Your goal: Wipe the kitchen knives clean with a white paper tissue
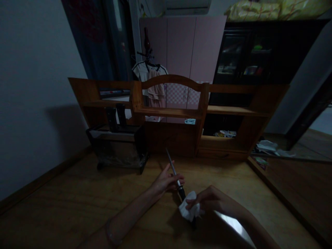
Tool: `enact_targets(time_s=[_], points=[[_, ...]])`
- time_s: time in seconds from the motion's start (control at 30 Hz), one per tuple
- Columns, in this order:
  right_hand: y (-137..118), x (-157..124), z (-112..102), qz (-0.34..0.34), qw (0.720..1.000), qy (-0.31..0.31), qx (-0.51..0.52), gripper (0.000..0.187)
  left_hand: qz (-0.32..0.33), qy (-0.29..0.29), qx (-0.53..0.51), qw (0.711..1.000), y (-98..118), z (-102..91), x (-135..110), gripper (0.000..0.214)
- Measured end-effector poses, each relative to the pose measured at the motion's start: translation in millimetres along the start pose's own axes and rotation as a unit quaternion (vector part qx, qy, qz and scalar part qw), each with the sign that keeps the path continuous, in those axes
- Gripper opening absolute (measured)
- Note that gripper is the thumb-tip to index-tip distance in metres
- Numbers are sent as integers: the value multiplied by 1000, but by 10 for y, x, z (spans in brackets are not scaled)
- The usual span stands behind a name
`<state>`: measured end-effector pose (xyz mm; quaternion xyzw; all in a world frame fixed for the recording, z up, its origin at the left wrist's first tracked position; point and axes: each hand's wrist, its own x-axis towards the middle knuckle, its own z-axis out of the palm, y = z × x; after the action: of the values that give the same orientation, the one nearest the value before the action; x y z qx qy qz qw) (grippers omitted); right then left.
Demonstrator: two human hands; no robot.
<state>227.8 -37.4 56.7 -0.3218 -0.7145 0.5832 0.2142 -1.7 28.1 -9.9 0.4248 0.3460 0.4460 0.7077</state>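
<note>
Clearly slim, a black-handled silvery tool (181,190)

Rod (171,164): looked like smooth metal
Handle (182,193): looked like plastic
Wipe (190,210): was thin, crumpled and matt, paper or cloth unclear
Tabletop (77,202): was smooth, grained wood with a low sheen
Shelf unit (171,112): was smooth wood
Box (119,152): had a glossy front
Hanging clothes (155,81): were soft cloth
</note>
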Motion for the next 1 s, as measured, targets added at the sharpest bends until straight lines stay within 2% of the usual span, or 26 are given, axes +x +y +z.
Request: enact_targets(time_s=[0.1, 0.2, 0.37, 0.43, 0.5, 0.73, 0.9, 1.0], points=[[34, 12, -16, 1, 1000, 11, -18, 23, 3, -16, 26, 1000, 33, -1, -27, 94], [67, 32, -56, -8, 998, 48, -42, 19, -15, -46, 13, 999, 56, -10, -42, 104], [129, 46, -160, -76, 974, 206, -53, 20, -17, -53, 28, 998, 48, -5, -51, 108], [137, 49, -158, -96, 963, 243, -74, 21, -9, -51, 40, 998, 28, 9, -46, 107], [129, 60, -100, -107, 960, 236, -107, 24, -1, -45, 42, 998, -1, 16, -32, 110], [21, 123, 214, -138, 962, 118, -204, 37, 8, -6, 24, 1000, -73, -7, 17, 112], [-19, 100, 179, -131, 958, 124, -222, 32, -8, -1, 19, 1000, -54, 0, -1, 113], [36, 86, 122, -115, 945, 151, -266, 28, -13, -12, 24, 1000, -47, -6, -3, 113]])
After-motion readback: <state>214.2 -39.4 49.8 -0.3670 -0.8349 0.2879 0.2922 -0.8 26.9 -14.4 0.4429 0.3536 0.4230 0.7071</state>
